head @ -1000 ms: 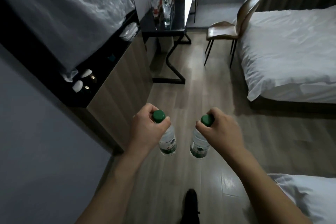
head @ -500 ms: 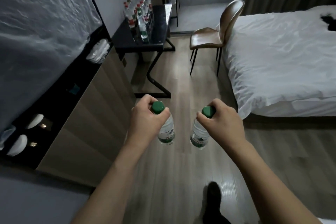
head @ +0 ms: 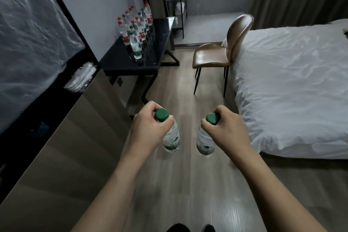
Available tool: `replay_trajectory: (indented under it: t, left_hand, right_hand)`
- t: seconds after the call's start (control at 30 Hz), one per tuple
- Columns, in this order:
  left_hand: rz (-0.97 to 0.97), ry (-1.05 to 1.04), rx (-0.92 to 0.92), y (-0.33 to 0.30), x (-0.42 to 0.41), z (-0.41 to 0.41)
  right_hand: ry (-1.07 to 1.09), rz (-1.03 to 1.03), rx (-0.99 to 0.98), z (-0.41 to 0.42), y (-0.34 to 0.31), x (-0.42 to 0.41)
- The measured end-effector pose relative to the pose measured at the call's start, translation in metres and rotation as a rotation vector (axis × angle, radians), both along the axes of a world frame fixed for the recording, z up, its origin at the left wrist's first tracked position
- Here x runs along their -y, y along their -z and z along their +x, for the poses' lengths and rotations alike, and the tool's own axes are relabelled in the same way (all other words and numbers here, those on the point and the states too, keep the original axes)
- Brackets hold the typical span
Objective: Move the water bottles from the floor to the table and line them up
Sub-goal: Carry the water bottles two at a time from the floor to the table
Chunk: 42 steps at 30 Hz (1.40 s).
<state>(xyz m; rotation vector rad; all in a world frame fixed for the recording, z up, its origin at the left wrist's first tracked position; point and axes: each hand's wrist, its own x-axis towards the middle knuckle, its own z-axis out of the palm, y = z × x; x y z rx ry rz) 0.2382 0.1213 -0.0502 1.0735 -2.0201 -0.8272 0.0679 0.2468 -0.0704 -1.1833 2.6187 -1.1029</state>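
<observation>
- Head view, starting at the grips: the left hand (head: pixel 148 128) has its fingers curled round the neck of the left bottle (head: pixel 171 138), just under its green cap; the right hand (head: pixel 226 128) grips the right bottle (head: pixel 205 142) the same way.
- Both bottles hang cap-up over the wood floor (head: pixel 188 84), long axes close to vertical, bases tipped slightly toward each other; they sit side by side and apart, not touching.
- Outward, the black table (head: pixel 162 43) lies at about eleven o'clock from the hands, well apart across bare floor. The left hand is on the table's side, so it looks the nearer one.
- On the table stand the lined-up bottles (head: pixel 136 30), upright, red and green caps, their row running away toward twelve o'clock; the nearest one stands at the row's near end, with bare tabletop in front of it.
- Judged from this, the step in hand is the carry; setting down calls for keeping each bottle upright and extending the row at its near end.
- At one o'clock stands a brown chair (head: pixel 226 49), with the white bed (head: pixel 291 81) at two o'clock.
</observation>
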Motion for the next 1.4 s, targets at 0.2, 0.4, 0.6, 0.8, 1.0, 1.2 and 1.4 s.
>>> replay_trajectory:
  t: [0.2,0.4,0.6,0.8,1.0,1.2,1.4]
  left_hand:
    - [0.052,0.016,0.012,-0.002,0.053,-0.073]
    - [0.083,0.04,0.005,0.012,0.137,-0.144]
    - [0.049,0.021,-0.015,0.018,0.249,-0.22]
    - [0.047,0.088,-0.015,-0.001,0.361,-0.286]
    - [0.048,0.043,-0.042,0.006,0.442,-0.348]
    - [0.213,0.012,-0.122,0.024,0.532,-0.421]
    - [0.171,0.0,-0.099,0.007,0.624,-0.5]
  right_hand:
    - [0.015,0.013,0.009,-0.07,0.002,0.055]
    - [0.027,0.037,-0.009,-0.136,0.02,0.137]
    - [-0.016,0.097,0.008,-0.213,0.026,0.252]
    - [-0.031,0.035,-0.044,-0.281,0.004,0.36]
    - [-0.016,0.006,0.002,-0.35,-0.003,0.444]
    - [-0.103,0.037,0.048,-0.428,0.024,0.541]
    - [-0.239,0.022,0.09,-0.514,0.014,0.652]
